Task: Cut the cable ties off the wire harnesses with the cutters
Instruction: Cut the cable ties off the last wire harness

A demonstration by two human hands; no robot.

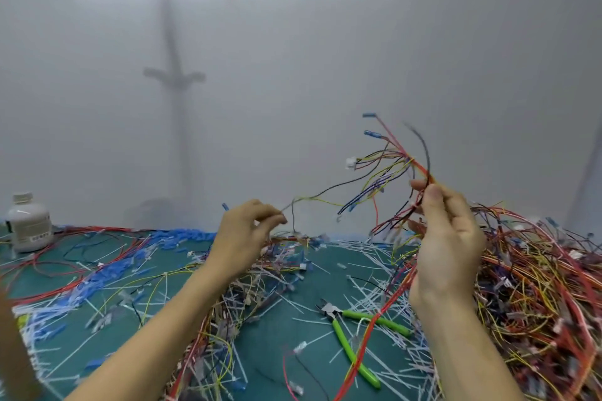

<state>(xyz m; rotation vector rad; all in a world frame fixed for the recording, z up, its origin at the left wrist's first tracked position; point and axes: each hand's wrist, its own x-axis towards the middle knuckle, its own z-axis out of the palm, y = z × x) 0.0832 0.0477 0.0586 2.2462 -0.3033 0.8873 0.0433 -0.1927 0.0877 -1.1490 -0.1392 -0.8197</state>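
One harness [391, 169]: raised above the bench, right of centre; its wires fan up and left, ending in a white plug and blue terminals.
Right grip [446, 231]: clenched on the harness, thumb and fingers pinching the bundle where the wires gather.
Left grip [247, 231]: fingers curled, pinching one thin wire [312, 198] that runs across to the harness.
Cutters [340, 332]: lying on the bench below and between the two grips, green handles spread, touched by neither grip; a red wire lies across the handles.
Ties [368, 257]: white strips strewn loose over the bench all round the cutters.
Pile [537, 286]: tangled red, orange and yellow harnesses heaped at the right, just beside the right forearm.
Blue bits [182, 234]: a drift of small blue pieces along the far edge, left of centre.
Bottle [27, 221]: white, upright, at the far left.
Bench [283, 335]: covered with a green mat.
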